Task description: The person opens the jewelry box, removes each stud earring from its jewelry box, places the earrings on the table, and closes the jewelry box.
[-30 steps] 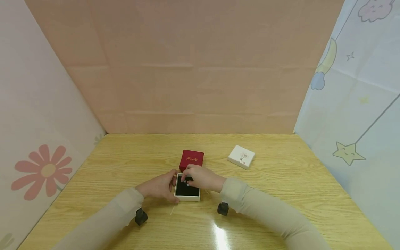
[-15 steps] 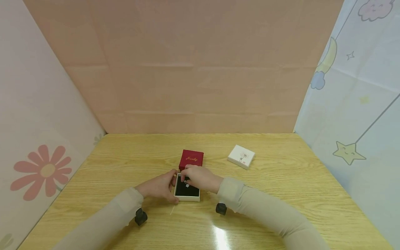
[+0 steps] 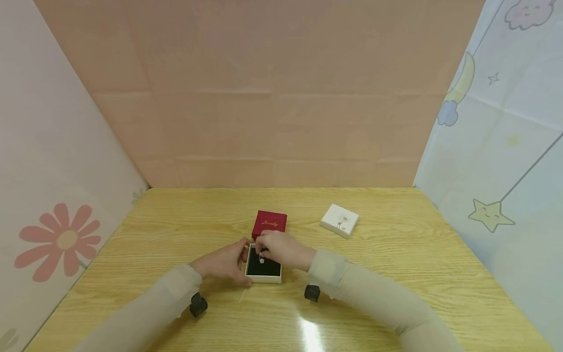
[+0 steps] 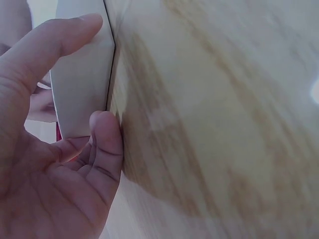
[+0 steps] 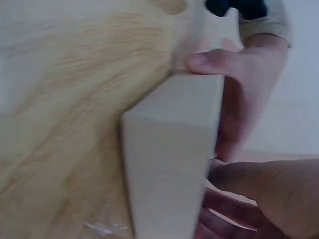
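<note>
A small white jewelry box [image 3: 264, 279] with a black pad [image 3: 269, 269] inside stands uncovered on the wooden table. My left hand [image 3: 226, 264] holds its left side, thumb at the near corner and fingers farther back. In the left wrist view the thumb presses the white wall [image 4: 82, 92]. Over the box's far part, my right hand [image 3: 283, 249] has its thumb and curled fingers at a small silvery piece of jewelry [image 3: 261, 260] with a sparkling head, lying over the pad. The fingers partly hide the piece. The right wrist view shows the box wall [image 5: 164, 174] beside that hand.
Right behind the white box sits a red box [image 3: 270, 222] with gold lettering. A white lid [image 3: 339, 221] with a flower print lies farther right. Clear plastic [image 5: 104, 226] lies on the table next to the white box. Fabric walls enclose the back and sides.
The sparkling head has shifted slightly left over the black pad, and the right fingers have curled in more. The left hand and the box have stayed in place.
</note>
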Demonstrator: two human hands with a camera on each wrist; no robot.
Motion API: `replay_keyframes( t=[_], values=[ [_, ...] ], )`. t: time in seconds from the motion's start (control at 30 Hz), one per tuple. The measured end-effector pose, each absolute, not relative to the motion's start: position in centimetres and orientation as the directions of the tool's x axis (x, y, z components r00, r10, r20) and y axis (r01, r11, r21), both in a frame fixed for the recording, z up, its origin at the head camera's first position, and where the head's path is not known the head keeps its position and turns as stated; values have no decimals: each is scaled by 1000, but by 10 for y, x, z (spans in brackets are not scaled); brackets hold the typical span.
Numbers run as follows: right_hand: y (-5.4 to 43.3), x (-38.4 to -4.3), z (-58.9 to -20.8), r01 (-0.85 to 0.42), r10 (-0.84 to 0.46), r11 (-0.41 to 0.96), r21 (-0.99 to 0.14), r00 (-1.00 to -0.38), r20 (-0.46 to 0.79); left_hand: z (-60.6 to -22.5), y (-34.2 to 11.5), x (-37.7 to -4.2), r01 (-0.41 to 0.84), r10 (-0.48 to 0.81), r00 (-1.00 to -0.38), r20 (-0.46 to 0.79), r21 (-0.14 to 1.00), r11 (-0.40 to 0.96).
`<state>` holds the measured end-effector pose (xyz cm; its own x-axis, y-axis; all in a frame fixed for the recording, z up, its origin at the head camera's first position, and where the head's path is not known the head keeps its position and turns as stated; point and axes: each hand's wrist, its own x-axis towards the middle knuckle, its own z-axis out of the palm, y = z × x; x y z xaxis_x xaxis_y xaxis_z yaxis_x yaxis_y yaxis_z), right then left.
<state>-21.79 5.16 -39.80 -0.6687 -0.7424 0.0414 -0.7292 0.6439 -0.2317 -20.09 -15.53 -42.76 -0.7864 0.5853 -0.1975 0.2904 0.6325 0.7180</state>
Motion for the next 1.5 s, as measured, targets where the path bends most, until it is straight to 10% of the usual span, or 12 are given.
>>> replay_keyframes(
  t=[0.7,1.5],
  values=[
    [132,-229,-328,-430,-592,450,-783,-800,99,-428,-154,-199,249,565,-796,-217,734,632],
    [164,-236,-411,-480,-687,590,-649,-721,-91,-428,-155,-200,254,564,-798,-212,729,635]
  ],
)
